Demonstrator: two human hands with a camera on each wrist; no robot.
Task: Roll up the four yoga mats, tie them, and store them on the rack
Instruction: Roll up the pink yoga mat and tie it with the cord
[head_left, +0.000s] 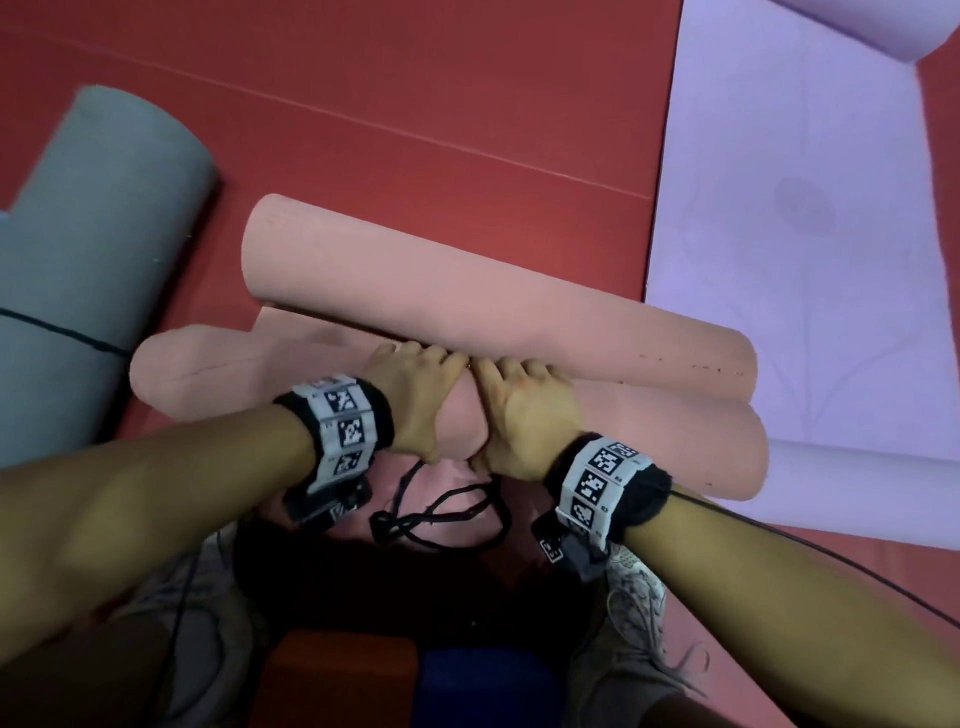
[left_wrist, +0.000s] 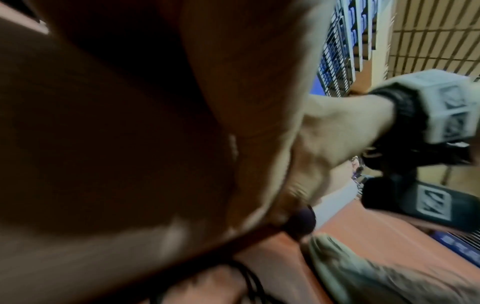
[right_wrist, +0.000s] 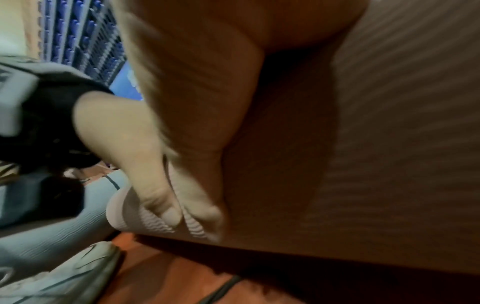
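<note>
A pink yoga mat lies on the red floor as two rolls: a far roll (head_left: 467, 296) and a near roll (head_left: 675, 441). My left hand (head_left: 415, 395) and right hand (head_left: 524, 410) sit side by side on the middle of the near roll. Their fingers curl over its top into the gap between the rolls, and the thumbs wrap its near side. In the right wrist view the left hand's thumb (right_wrist: 168, 214) presses the ribbed pink roll (right_wrist: 363, 144). A loose black string (head_left: 441, 514) lies just below my wrists. A grey rolled mat (head_left: 104, 234) on the left has a black string round it.
A purple mat (head_left: 805, 234) lies flat on the right, curled at its far and near ends. My grey shoes (head_left: 634, 597) stand close under my arms. A wire rack with blue items (right_wrist: 83, 41) stands in the background. Red floor (head_left: 415, 104) stretches beyond the rolls.
</note>
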